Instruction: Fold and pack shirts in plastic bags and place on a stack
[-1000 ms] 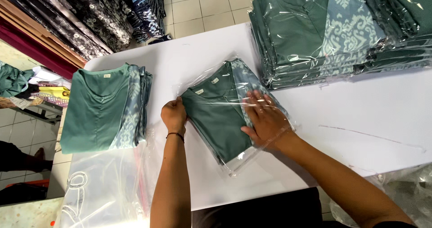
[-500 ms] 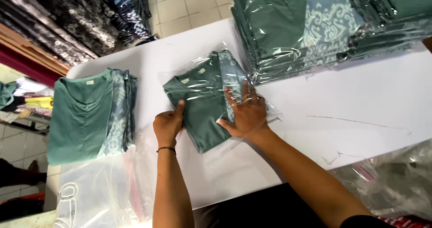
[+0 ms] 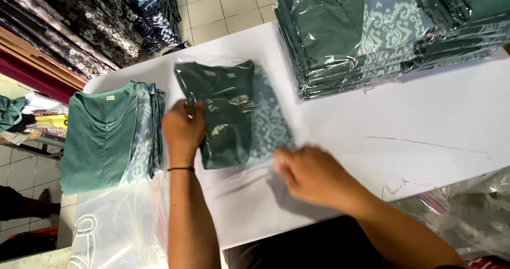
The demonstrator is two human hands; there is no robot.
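- White desk (image 3: 425, 115) fills most of the view; pale floor tiles (image 3: 223, 9) show beyond its far edge, and dark patterned fabric (image 3: 79, 30) is stacked at upper left.
- Bagged garment (image 3: 234, 112): a folded dark green top with a lighter patterned panel, inside a clear plastic bag, lying flat on the desk near its middle.
- Left hand (image 3: 183, 131): fingers curled, pressing on the left side of the bagged garment, apparently pinching the plastic there. A dark band sits on the wrist.
- Right hand (image 3: 313, 176): blurred, palm down with fingers spread, on the clear bag flap just beyond the garment's near right corner; it grips nothing that can be made out.
- Unbagged stack (image 3: 111, 136) of green tops lies just left of the left hand, apart from the bagged garment.
- Bagged stack (image 3: 366, 35) of similar tops stands at the far right of the desk, well apart from both hands.
- Loose clear bags (image 3: 111, 232) hang over the near left edge of the desk.
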